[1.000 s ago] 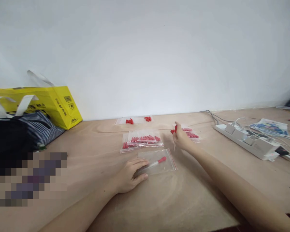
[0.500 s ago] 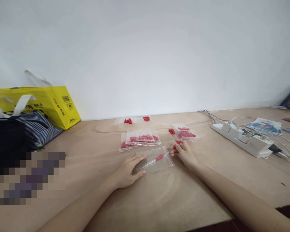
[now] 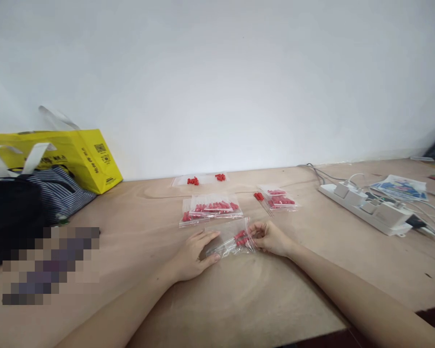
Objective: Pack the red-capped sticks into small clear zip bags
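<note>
A clear zip bag [image 3: 226, 232] lies in front of me with red-bulbed glass droppers [image 3: 241, 241] inside, two bulbs showing near its mouth. My left hand [image 3: 195, 256] holds the bag's left end, fingers over the top edge and thumb along the bottom edge. At the right end, my right hand [image 3: 264, 238] pinches the bag's mouth, fingertips close beside the bulbs; whether they also touch a dropper is hidden. Beyond the right hand lie a few loose droppers [image 3: 259, 196]. Filled bags [image 3: 217, 207] are stacked behind the open one, and another filled stack [image 3: 281, 200] sits farther right.
More red-bulbed droppers [image 3: 193, 181] lie on plastic by the wall. A white power strip [image 3: 366, 208] with plugs and cables is at the right, beside printed sheets [image 3: 400, 187]. At the left are a yellow bag [image 3: 90, 159], a striped cloth bag [image 3: 60, 191] and a blurred patch.
The dropper in my right hand has gone into the zip bag, where two bulbs now show instead of one. My right hand moved slightly left and down to the mouth. My left hand stayed.
</note>
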`<state>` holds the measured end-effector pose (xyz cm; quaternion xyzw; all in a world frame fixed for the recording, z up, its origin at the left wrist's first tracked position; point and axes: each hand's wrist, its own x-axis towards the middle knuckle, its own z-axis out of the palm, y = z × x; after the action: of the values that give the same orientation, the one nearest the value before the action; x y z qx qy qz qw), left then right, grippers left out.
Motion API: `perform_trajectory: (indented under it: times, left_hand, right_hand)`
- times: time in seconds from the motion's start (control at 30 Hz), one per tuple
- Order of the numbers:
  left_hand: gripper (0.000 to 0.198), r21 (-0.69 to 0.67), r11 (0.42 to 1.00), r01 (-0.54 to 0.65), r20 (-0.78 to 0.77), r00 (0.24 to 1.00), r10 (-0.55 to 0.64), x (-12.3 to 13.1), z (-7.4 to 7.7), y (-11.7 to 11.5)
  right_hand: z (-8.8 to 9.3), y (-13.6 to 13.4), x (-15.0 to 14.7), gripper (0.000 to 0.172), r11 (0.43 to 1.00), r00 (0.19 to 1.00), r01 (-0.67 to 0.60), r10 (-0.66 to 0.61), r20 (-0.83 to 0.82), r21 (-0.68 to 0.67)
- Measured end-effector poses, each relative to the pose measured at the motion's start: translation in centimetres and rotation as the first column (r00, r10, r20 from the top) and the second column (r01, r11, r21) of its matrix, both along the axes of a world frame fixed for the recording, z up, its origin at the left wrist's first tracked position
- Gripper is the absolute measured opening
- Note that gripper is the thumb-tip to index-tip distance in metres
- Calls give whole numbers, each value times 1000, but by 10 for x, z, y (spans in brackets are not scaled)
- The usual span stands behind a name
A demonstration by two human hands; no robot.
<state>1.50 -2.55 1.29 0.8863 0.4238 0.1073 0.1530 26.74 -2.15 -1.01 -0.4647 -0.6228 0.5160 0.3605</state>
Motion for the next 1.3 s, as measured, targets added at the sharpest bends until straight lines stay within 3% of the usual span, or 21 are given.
perform_trajectory:
  times: [0.13, 0.3, 0.43, 0.5, 0.57, 0.63, 0.7, 0.8, 0.97, 1.17, 1.3]
  left_hand:
    - [52, 8, 1000, 3, -2, 1000, -3, 0, 2, -1]
    - [53, 0, 1000, -11, 34, 999, 10, 0, 4, -2]
    - [54, -6, 1000, -17, 36, 999, 18, -1, 2, 0]
    - [53, -14, 1000, -16, 29, 999, 17, -2, 1, 0]
    - [53, -16, 1000, -12, 26, 1000, 12, -3, 0, 1]
    - [52, -16, 1000, -7, 24, 1000, 8, -4, 0, 1]
    - [52, -24, 1000, -6, 23, 1000, 7, -4, 1, 2]
    - [52, -36, 999, -3, 26, 1000, 4, -4, 1, 2]
    - [51, -38, 999, 12, 36, 999, -11, -4, 1, 0]
    - [50, -37, 999, 20, 54, 998, -18, -4, 3, -1]
    - [50, -39, 999, 18, 66, 998, -15, -3, 2, -1]
  right_hand:
    - [-7, 7, -2, 30, 997, 1000, -10, 10, -9, 78]
    - [-14, 13, -7, 26, 965, 975, 176, -198, 102, 193]
    - [-7, 14, 0, 20, 992, 983, 46, -65, 172, 117]
    - [2, 18, 11, 13, 990, 961, 79, -107, 254, 116]
    - [12, 27, 21, 9, 940, 869, 210, -306, 388, 271]
    - [22, 40, 28, 10, 853, 670, 282, -503, 546, 439]
    - [29, 54, 29, 14, 834, 476, 298, -552, 684, 465]
    - [33, 73, 21, 22, 831, 357, 342, -546, 758, 437]
    - [29, 91, 11, 26, 814, 313, 420, -545, 778, 401]
    - [29, 95, 10, 26, 818, 354, 434, -540, 764, 378]
    - [38, 88, 14, 36, 804, 378, 426, -574, 726, 414]
